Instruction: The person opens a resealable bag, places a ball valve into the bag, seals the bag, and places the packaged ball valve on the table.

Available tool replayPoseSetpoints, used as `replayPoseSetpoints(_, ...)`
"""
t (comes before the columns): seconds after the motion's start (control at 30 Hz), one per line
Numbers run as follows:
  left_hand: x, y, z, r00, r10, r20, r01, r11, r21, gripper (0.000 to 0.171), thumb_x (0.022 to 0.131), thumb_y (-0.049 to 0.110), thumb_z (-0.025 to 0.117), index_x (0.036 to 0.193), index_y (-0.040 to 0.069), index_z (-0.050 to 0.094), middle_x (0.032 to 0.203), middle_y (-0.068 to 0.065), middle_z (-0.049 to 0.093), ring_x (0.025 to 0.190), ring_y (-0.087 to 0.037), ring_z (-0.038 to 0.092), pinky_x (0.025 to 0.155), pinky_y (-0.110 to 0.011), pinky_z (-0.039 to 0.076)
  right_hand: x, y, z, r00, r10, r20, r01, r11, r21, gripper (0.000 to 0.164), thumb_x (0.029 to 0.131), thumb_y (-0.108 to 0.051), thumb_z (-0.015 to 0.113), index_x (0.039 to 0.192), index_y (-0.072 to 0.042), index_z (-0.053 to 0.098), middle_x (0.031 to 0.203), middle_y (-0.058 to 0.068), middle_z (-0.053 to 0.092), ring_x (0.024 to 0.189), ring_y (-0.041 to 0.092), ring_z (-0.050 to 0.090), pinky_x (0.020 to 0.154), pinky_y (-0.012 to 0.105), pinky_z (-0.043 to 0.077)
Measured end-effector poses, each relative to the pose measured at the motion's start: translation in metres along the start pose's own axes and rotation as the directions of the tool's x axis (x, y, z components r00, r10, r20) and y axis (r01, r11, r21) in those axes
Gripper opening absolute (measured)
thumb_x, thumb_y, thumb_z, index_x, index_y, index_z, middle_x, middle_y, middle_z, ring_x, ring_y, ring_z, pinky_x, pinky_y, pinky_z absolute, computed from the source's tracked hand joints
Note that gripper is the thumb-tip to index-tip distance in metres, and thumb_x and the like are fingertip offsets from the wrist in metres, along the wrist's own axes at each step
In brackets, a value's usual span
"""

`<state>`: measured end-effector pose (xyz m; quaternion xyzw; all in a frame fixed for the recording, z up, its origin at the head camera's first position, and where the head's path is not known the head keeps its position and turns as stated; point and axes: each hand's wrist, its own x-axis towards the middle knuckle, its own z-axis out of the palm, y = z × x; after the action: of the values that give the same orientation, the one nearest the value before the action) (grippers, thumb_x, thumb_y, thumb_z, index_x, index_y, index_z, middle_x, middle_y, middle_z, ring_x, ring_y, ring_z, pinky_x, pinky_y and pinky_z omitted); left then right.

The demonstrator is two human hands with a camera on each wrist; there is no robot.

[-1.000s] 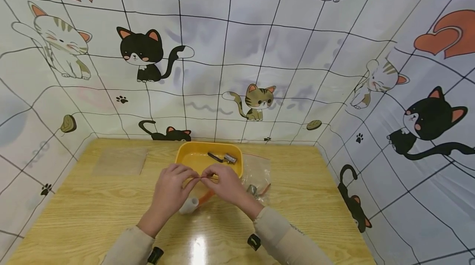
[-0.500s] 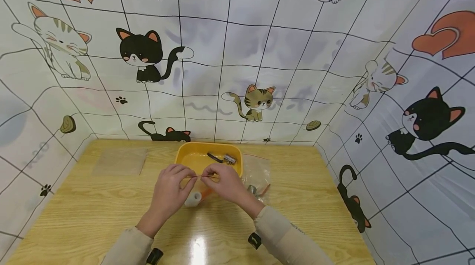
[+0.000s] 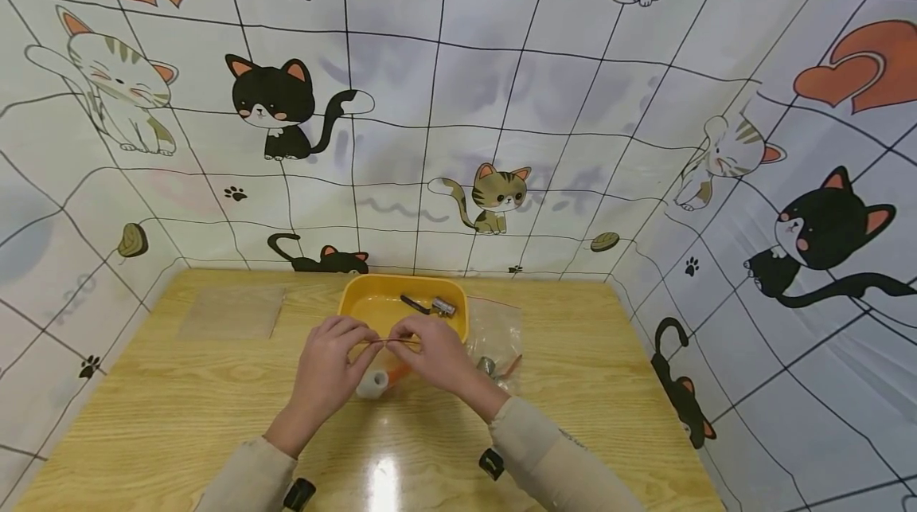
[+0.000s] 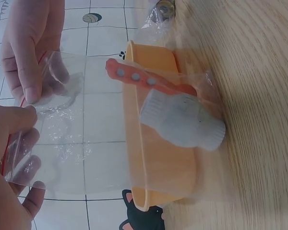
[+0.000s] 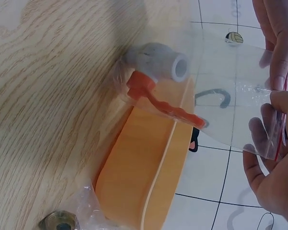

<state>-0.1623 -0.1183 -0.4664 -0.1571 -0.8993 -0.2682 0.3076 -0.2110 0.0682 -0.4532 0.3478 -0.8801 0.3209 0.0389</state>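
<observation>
Both hands hold a clear zip bag (image 4: 105, 163) by the red strip along its top edge. My left hand (image 3: 325, 369) pinches it between thumb and fingers, and my right hand (image 3: 437, 353) does the same close beside it. The fingertips of the two hands nearly meet on the strip. Down in the bag sits a white plastic ball valve (image 4: 182, 122) with an orange lever handle (image 4: 144, 81). In the right wrist view the valve's round open end (image 5: 180, 67) faces the hands. The bag hangs in front of the yellow tray.
The yellow tray (image 3: 368, 309) stands at the table's back, holding a metal fitting (image 3: 443, 306) with a black lever (image 3: 414, 304). Right of it lies another clear bag (image 3: 501, 325) with a metal fitting (image 5: 60, 221). A flat translucent sheet (image 3: 232, 313) lies back left. Cat-print cloth surrounds the wooden table.
The bagged valve has swung slightly away and to the right. The left fingertips drew back from the right ones, then came closer again along the strip.
</observation>
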Motion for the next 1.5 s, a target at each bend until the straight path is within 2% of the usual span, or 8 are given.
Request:
replayPoseSetpoints(0.23, 0.0, 0.0, 0.002, 1.0, 0.014, -0.02, -0.014, 1.0, -0.005, 0.009, 0.077, 0.019, 0.082, 0.081, 0.02, 0.074, 0.086, 0.005, 0.07, 0.09, -0.021, 0.061, 0.077, -0.042, 0.048, -0.001, 0.004, -0.001, 1.0, 0.017, 0.0, -0.017, 0.999, 0.033, 0.012, 0.095, -0.028, 0.063, 0.095, -0.017, 0.069, 0.095, -0.006, 0.071, 0.089, 0.004, 0.063, 0.084, 0.031, 0.055)
replayPoseSetpoints(0.4, 0.001, 0.0, 0.003, 0.999, 0.011, -0.03, -0.011, 1.0, -0.005, 0.009, 0.078, 0.018, 0.081, 0.081, 0.019, 0.073, 0.085, 0.004, 0.07, 0.089, -0.021, 0.061, 0.077, -0.042, 0.048, -0.001, 0.004, -0.002, 0.999, 0.035, -0.005, -0.035, 0.999, 0.024, 0.013, 0.095, -0.03, 0.063, 0.093, -0.018, 0.069, 0.094, -0.007, 0.07, 0.088, 0.004, 0.063, 0.083, 0.03, 0.055)
replayPoseSetpoints(0.57, 0.0, 0.002, 0.004, 1.0, -0.002, -0.024, 0.003, 1.0, 0.008, 0.01, 0.077, 0.02, 0.082, 0.083, 0.018, 0.074, 0.086, 0.004, 0.07, 0.09, -0.021, 0.06, 0.078, -0.042, 0.048, -0.001, 0.004, -0.002, 1.0, -0.003, -0.027, 0.002, 1.0, -0.014, 0.017, 0.095, -0.032, 0.063, 0.093, -0.017, 0.071, 0.091, -0.006, 0.071, 0.086, 0.004, 0.064, 0.081, 0.03, 0.055)
replayPoseSetpoints(0.73, 0.0, 0.002, 0.005, 1.0, -0.004, -0.008, 0.004, 1.0, 0.006, 0.009, 0.078, 0.024, 0.082, 0.082, 0.02, 0.074, 0.086, 0.005, 0.069, 0.091, -0.02, 0.06, 0.079, -0.042, 0.047, -0.001, 0.003, -0.003, 0.999, -0.025, -0.037, 0.023, 0.999, -0.046, 0.019, 0.093, -0.035, 0.064, 0.093, -0.018, 0.072, 0.09, -0.008, 0.072, 0.084, 0.002, 0.064, 0.078, 0.023, 0.054)
replayPoseSetpoints(1.0, 0.001, 0.003, 0.006, 1.0, 0.001, -0.019, -0.001, 1.0, -0.008, 0.01, 0.076, 0.018, 0.083, 0.08, 0.02, 0.074, 0.086, 0.005, 0.07, 0.092, -0.021, 0.062, 0.078, -0.043, 0.047, -0.003, 0.006, -0.005, 1.0, 0.024, 0.002, -0.024, 1.0, 0.003, 0.014, 0.094, -0.031, 0.064, 0.097, -0.019, 0.071, 0.095, -0.007, 0.071, 0.089, 0.005, 0.064, 0.082, 0.024, 0.053)
replayPoseSetpoints(1.27, 0.0, 0.002, 0.005, 1.0, 0.0, -0.027, 0.0, 1.0, -0.001, 0.012, 0.075, 0.018, 0.084, 0.077, 0.021, 0.073, 0.083, 0.007, 0.069, 0.091, -0.02, 0.061, 0.077, -0.041, 0.046, -0.003, 0.007, -0.006, 0.999, -0.033, -0.032, 0.032, 0.999, -0.032, 0.013, 0.094, -0.03, 0.064, 0.093, -0.019, 0.071, 0.091, -0.007, 0.071, 0.085, 0.005, 0.064, 0.079, 0.021, 0.053)
replayPoseSetpoints(1.5, 0.0, 0.001, 0.006, 1.0, 0.003, -0.015, -0.003, 1.0, -0.003, 0.01, 0.077, 0.02, 0.083, 0.078, 0.021, 0.072, 0.084, 0.007, 0.07, 0.092, -0.02, 0.061, 0.078, -0.041, 0.046, -0.003, 0.012, -0.007, 1.0, 0.011, -0.005, -0.011, 1.0, 0.005, 0.013, 0.093, -0.032, 0.066, 0.092, -0.02, 0.07, 0.091, -0.009, 0.069, 0.086, 0.002, 0.062, 0.08, 0.023, 0.053)
